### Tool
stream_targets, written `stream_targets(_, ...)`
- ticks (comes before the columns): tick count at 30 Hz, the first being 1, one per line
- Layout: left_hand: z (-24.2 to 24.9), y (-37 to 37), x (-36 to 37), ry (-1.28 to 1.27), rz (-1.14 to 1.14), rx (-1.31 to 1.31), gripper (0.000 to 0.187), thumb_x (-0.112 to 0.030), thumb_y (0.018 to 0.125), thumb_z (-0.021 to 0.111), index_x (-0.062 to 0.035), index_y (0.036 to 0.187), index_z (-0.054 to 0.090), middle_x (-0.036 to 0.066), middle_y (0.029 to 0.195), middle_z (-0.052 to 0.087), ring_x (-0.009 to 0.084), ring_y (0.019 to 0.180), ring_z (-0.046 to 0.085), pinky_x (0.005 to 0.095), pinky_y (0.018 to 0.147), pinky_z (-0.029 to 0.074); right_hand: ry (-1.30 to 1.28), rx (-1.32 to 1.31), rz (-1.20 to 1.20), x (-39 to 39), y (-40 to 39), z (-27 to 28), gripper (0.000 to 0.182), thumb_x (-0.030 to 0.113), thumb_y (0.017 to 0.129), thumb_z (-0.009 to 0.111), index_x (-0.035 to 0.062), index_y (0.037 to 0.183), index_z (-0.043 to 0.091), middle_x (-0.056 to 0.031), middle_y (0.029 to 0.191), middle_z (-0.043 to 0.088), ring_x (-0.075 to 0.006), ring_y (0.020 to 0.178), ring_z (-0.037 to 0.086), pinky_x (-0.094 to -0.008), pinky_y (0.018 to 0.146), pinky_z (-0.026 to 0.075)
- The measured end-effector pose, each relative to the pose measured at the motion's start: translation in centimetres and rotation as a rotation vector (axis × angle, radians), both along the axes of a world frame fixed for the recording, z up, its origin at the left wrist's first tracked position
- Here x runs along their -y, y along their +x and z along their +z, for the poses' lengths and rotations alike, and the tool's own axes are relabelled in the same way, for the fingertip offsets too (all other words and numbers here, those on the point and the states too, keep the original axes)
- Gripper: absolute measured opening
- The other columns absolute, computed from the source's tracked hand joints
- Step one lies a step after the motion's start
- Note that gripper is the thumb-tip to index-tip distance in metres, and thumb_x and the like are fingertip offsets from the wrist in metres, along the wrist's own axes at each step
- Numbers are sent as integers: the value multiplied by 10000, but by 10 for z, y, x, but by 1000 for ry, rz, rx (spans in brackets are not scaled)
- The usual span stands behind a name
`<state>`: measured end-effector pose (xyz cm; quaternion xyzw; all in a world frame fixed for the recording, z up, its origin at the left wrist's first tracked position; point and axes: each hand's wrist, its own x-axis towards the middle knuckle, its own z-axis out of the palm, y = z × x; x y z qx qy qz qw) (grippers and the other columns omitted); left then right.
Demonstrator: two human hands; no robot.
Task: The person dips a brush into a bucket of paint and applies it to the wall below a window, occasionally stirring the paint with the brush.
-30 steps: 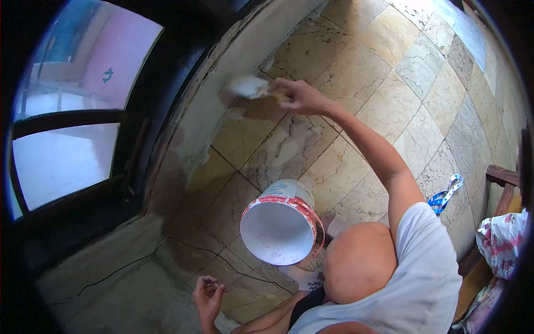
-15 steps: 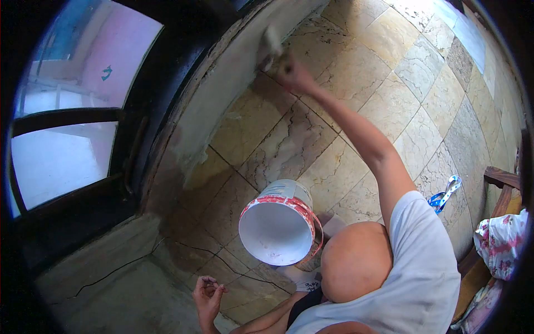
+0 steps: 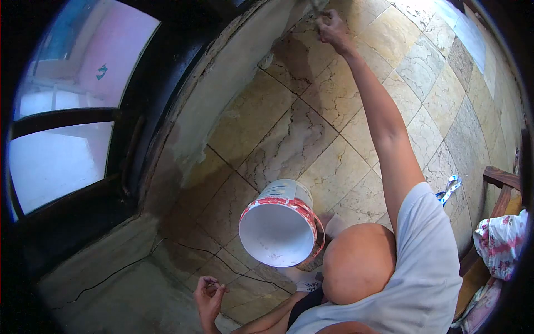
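My right hand is stretched far forward along the base of the low wall. Its fingers are wrapped round a brush-like tool, which the top edge of the view partly cuts off. My left hand hangs at the lower left, fingers loosely curled and a gap showing before the thumb; I see nothing in it. Between my hands a white bucket with a red-smeared rim lies tilted, its mouth towards me. The bucket's inside is white with small stains. My bare knee is beside it.
Stone floor tiles run along the wall, with damp-looking dark patches. A black cable crosses the floor. Dark-framed window panes stand at left. Blue-and-white straps, a wooden seat and flowered cloth are at right.
My right hand has moved up and to the right in the view, further along the wall with the tool. My left hand and the bucket have stayed in place.
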<state>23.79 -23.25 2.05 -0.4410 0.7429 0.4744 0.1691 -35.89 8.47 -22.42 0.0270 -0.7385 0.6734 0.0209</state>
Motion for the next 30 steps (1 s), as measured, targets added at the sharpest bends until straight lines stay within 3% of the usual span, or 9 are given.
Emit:
stream_targets(3, -3, 1, 2, -12, -5, -6, 232, 78, 773, 613, -22, 927, 470, 37, 755, 517, 114, 672, 569, 279, 616, 515, 94, -74, 69, 49, 38, 7, 354, 196, 835, 564, 53, 1136, 443, -37, 610, 538, -108, 470, 498, -247, 423, 393)
stream_targets(7, -2, -2, 4, 1, -41, -3, 222, 80, 780, 608, -8, 927, 466, 44, 785, 507, 140, 693, 609, 270, 633, 519, 169, -10, 487, 80, 146, 25, 361, 166, 791, 566, 78, 1132, 484, -37, 586, 533, -116, 451, 488, -278, 435, 399)
stream_targets(11, -3, -1, 8, -1, -54, -1, 220, 86, 782, 602, -3, 929, 464, 45, 790, 505, 146, 701, 628, 260, 641, 517, 166, 32, 883, 65, 166, 26, 327, 159, 806, 570, 90, 1117, 496, -20, 581, 524, -106, 448, 483, -275, 434, 383)
stream_targets(13, 1, -2, 6, -27, -32, 1, 218, 56, 780, 618, -20, 925, 475, 45, 758, 522, 118, 687, 586, 273, 617, 511, 121, 20, 674, 45, 145, 25, 311, 186, 856, 565, 120, 1148, 481, -11, 577, 508, -96, 449, 476, -268, 420, 380)
stream_targets(15, 0, 1, 6, -27, -17, 2, 219, 38, 779, 627, -28, 926, 479, 44, 747, 532, 103, 683, 566, 283, 608, 511, -12, 230, 373, 19, 114, 29, 303, 214, 894, 558, 86, 1145, 449, -6, 581, 491, -94, 445, 464, -260, 404, 375)
stream_targets(17, -4, 7, 9, -5, -16, 11, 225, 32, 780, 630, -28, 933, 477, 44, 757, 535, 101, 690, 567, 290, 615, 518, -86, 80, 132, -3, 69, 2, 358, 242, 888, 568, -13, 1094, 426, -65, 629, 554, -112, 476, 500, -273, 419, 406)
stream_targets(20, -3, -3, 2, -34, -101, 30, 222, 30, 784, 630, -33, 931, 476, 35, 758, 533, 93, 689, 561, 289, 620, 514, -7, 27, 40, -11, 18, -20, 399, 239, 882, 578, -38, 1094, 385, -88, 664, 572, -129, 485, 522, -268, 416, 408)
stream_targets(26, -4, 4, 7, 19, 22, -20, 198, 42, 801, 623, -4, 922, 473, 33, 737, 535, 115, 710, 591, 270, 656, 514, -14, 67, 5, 80, 59, -15, 387, 131, 865, 551, -15, 1144, 326, -60, 603, 518, -140, 436, 484, -279, 401, 385)
stream_targets(30, -15, 2, 4, -23, -133, 5, 158, -35, 823, 633, -1, 887, 493, 49, 760, 576, 126, 739, 608, 269, 670, 506, -114, 333, 454, 126, 157, -2, 444, 210, 877, 578, -23, 1165, 334, -61, 685, 543, -126, 493, 524, -268, 417, 413)
